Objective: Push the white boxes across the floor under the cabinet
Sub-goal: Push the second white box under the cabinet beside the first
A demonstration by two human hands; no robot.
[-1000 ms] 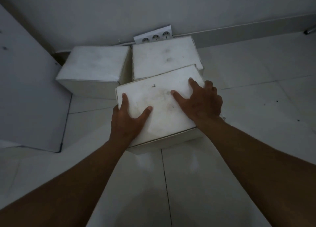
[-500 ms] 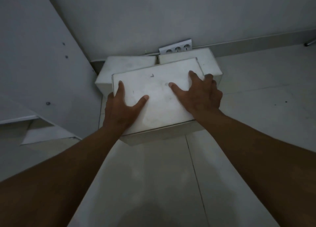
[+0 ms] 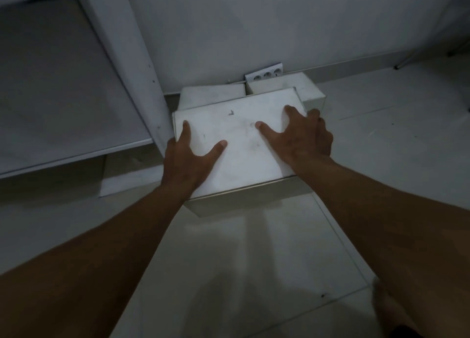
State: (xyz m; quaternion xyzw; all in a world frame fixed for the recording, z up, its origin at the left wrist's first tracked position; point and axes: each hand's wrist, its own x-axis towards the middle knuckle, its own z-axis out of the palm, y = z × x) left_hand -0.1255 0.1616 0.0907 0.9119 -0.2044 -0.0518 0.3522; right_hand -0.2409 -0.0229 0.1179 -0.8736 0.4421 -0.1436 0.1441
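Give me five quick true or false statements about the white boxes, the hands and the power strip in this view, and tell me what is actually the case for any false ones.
1. Both hands rest on top of the nearest white box. True: the left hand and right hand lie spread on its lid.
2. The right hand grips the power strip. False: the strip lies untouched by the wall.
3. Two more white boxes sit behind the nearest one. True: the rear left box and rear right box.
4. The nearest box is lifted off the floor. False: it sits on the tiles.
5. The cabinet stands to the right of the boxes. False: it is on the left.
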